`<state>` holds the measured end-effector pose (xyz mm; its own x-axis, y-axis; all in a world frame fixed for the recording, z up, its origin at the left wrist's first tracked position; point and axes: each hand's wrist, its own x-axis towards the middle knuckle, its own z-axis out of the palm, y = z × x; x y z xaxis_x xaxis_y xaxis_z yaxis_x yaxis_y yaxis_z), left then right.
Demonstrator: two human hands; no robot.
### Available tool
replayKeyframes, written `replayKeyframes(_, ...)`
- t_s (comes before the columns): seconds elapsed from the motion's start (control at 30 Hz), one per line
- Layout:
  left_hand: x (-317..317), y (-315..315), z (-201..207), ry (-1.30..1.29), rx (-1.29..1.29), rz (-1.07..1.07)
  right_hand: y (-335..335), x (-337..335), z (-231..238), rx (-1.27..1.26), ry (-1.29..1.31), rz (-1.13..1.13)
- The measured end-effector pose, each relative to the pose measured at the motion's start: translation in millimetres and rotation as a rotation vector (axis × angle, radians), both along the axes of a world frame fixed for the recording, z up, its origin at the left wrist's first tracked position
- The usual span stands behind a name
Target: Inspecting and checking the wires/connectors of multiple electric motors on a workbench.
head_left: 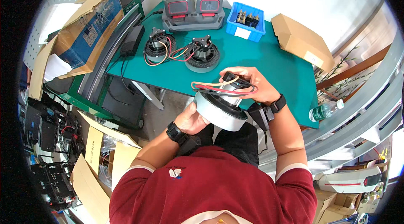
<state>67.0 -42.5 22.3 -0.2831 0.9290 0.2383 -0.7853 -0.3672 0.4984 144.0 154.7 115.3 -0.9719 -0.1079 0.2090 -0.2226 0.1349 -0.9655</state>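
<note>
In front of my body, off the table's near edge, I hold a motor wheel [222, 113] tilted in both hands. It has a pale grey round rim, a black inner part, a silver hub and loose tan, red and black wires [210, 86]. My left hand [192, 121] is closed on the left side of the rim, thumb on top. My right hand [257, 84] grips the black bracket [234, 79] on the hub; some of its fingers are hidden. Two similar motor wheels, one on the left [156, 50] and one beside it [203, 57], lie on the table, their wires crossing.
The green table [277, 70] carries a grey dock with two red-framed units [193, 17], a blue bin of small parts [248, 28], a cardboard piece [301, 41] and a bottle [326, 110]. To the left stands a cart with a cardboard box [90, 34]; an open carton [111, 154] sits lower.
</note>
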Motion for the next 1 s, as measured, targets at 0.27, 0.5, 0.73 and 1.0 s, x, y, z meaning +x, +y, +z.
replayKeyframes(0.27,-1,1,-2,-0.001,0.003,-0.02,1,2,5,0.037,-0.066,-0.025)
replayKeyframes(0.5,-2,1,-1,0.007,-0.009,-0.014,0,4,7,0.04,-0.055,-0.03)
replayKeyframes(0.73,0,2,-3,-0.011,0.008,-0.034,1,8,4,0.081,-0.016,-0.068)
replayKeyframes(1.0,3,6,-3,0.002,0.033,-0.054,3,11,2,0.032,-0.008,-0.045)
